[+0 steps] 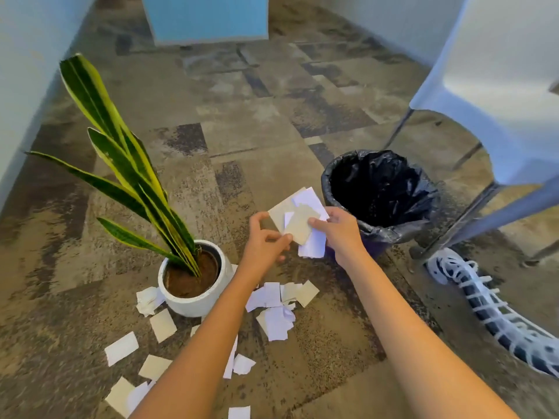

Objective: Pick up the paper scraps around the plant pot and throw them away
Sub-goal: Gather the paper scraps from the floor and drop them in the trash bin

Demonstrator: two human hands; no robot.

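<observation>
Both hands hold a small stack of paper scraps (298, 217) above the carpet, just left of the bin (379, 195), a round bin with a black liner. My right hand (340, 234) grips the stack from the right with its thumb on top. My left hand (266, 240) pinches the stack's lower left corner. The white plant pot (193, 297) with a tall green and yellow plant (127, 164) stands on the floor at the left. Several white and beige scraps (278, 309) lie on the carpet around the pot, some hidden under my left forearm.
A white chair (499, 95) with metal legs stands at the right, right behind the bin. A white lattice basket (496, 309) lies at the lower right. A blue box (205, 18) stands at the back. Walls close in on the left and back right.
</observation>
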